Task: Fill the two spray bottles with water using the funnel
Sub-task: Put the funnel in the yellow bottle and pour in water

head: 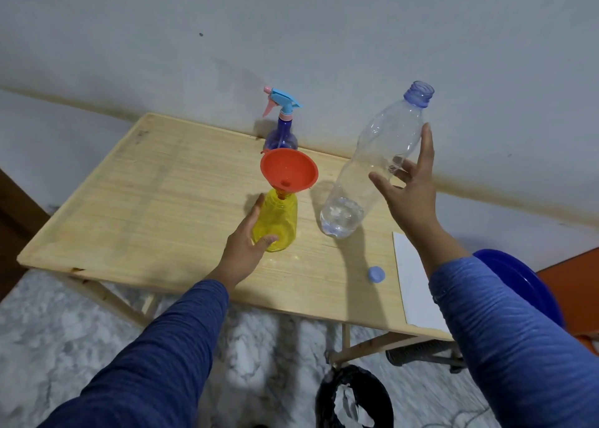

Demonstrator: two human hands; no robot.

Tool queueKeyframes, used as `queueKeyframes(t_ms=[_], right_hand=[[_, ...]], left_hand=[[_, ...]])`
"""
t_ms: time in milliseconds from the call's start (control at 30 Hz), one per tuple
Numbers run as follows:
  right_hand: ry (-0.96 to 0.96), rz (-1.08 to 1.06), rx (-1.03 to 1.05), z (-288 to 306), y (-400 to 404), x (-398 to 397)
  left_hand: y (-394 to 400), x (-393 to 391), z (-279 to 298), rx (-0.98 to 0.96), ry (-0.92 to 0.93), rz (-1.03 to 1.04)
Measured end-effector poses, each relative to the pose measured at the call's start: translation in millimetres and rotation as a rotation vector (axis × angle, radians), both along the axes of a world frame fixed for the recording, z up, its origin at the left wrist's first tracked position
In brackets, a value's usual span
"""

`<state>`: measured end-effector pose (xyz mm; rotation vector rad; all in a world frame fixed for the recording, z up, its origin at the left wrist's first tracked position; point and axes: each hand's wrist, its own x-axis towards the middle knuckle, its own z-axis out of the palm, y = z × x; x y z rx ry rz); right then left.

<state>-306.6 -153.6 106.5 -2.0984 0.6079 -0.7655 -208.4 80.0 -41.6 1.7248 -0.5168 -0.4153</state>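
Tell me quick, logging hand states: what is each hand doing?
Left hand: fingers wrapped around the yellow spray bottle.
Right hand: open, fingers spread beside the clear water bottle, not gripping.

purple spray bottle (281,136): base behind funnel (289,168) | bin (355,398): cut off

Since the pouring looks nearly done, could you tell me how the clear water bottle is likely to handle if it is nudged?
The clear water bottle is tall and uncapped, with only a little water at its base, so it is probably light and tips easily. Its thin walls would likely flex under a firm grip. The right hand is spread open around it rather than closed.
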Motion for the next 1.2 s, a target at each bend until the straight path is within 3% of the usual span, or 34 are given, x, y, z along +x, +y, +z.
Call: queueKeyframes(t_ms=[100,233,333,500,933,1200], right_hand=[[-0.038,-0.068,-0.011,2,10,-2],[-0.271,-0.293,-0.191,-4,45,-4],[-0.305,-0.111,-0.223,-15,71,1],[-0.069,0.221,-0.051,-25,94,16],[-0.101,0.260,0.160,-22,90,35],[-0.097,0.285,0.120,-11,85,36]], left_hand=[[0,0,0,0.001,-0.001,-0.004],[0,1,-1,0.000,0.000,-0.003],[1,1,-2,0.018,0.005,0.001],[0,0,0,0.038,-0.007,0.018],[0,0,-1,0.052,-0.020,0.028],[1,0,-1,0.058,-0.017,0.015]])
